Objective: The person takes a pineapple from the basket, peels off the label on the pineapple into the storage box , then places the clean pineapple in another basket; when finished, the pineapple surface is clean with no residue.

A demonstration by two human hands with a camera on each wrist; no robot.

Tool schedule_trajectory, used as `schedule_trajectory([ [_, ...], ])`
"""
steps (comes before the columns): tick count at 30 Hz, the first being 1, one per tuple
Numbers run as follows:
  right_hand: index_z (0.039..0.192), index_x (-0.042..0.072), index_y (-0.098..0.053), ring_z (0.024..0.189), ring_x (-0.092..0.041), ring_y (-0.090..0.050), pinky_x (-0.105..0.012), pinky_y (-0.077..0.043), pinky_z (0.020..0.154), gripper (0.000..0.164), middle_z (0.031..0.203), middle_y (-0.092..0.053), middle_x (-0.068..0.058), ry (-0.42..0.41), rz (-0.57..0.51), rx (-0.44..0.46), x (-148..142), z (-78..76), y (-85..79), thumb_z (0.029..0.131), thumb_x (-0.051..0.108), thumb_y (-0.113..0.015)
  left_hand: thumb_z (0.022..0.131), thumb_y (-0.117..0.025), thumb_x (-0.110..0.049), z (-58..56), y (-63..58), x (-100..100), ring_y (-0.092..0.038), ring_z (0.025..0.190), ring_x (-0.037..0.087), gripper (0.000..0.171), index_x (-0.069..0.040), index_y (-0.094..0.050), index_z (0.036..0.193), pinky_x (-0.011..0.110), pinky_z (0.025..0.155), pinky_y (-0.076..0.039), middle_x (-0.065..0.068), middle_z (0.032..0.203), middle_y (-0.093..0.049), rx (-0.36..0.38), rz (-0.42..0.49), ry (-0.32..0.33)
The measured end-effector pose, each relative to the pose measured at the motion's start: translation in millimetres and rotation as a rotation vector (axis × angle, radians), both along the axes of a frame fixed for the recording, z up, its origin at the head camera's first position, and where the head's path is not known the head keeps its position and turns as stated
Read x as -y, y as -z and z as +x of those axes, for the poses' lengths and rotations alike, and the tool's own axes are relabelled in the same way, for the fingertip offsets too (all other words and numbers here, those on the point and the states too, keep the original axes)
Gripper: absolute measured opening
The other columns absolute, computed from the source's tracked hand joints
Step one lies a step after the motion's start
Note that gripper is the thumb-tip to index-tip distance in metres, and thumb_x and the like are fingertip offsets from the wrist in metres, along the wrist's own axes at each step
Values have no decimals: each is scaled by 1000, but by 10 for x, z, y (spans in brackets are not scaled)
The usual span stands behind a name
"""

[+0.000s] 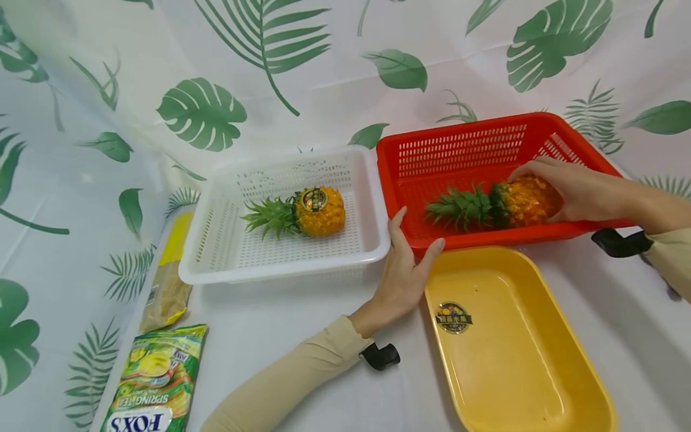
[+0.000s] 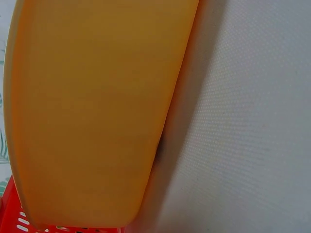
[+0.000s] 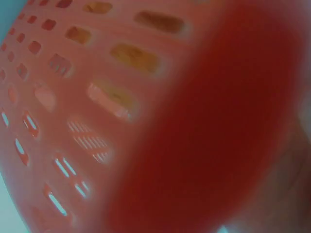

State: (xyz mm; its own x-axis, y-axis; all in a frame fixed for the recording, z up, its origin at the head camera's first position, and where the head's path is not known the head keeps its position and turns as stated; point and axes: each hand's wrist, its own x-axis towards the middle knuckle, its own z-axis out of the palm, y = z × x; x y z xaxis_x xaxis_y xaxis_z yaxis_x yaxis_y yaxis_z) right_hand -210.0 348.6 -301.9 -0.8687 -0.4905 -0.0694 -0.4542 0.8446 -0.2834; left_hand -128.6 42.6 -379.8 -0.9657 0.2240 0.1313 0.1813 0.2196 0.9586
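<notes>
Inside the red basket (image 1: 461, 144), a pineapple (image 1: 499, 205) is laid along the basket's length, its leafy crown pointed toward the left end and its fruit lying nearer the right. The fruit is grasped by the right hand (image 1: 583, 187), which is brought in over the basket's right end, fingers wrapped over the far side and thumb at the near side; the crown is left ungripped, directed away from the palm. The left hand (image 1: 402, 276) is placed at the basket's near left corner with fingers spread; whether the rim is pressed cannot be told. By the basket's left end, a second pineapple (image 1: 321, 219) is held in a white basket (image 1: 286, 270).
</notes>
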Motion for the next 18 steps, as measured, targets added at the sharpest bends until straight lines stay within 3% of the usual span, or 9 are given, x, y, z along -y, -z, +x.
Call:
schedule_trajectory([
  [10,132,9,-51,120,-39,-44,-55,-54,85,83,133,-50,-18,21,42,52,-4,-39,-17,60,6,-91,96,-54,-48,-1,1,16,-22,150,21,76,-29,-8,153,45,121,-22,0,162,-18,-1,-2,-4],
  [18,134,8,-51,121,-42,-41,-60,-51,88,82,134,-47,-21,28,58,64,-21,-64,-35,62,5,-89,96,-53,-49,-17,19,15,-24,149,22,76,-28,-7,153,45,121,-22,4,161,-22,-18,0,9],
])
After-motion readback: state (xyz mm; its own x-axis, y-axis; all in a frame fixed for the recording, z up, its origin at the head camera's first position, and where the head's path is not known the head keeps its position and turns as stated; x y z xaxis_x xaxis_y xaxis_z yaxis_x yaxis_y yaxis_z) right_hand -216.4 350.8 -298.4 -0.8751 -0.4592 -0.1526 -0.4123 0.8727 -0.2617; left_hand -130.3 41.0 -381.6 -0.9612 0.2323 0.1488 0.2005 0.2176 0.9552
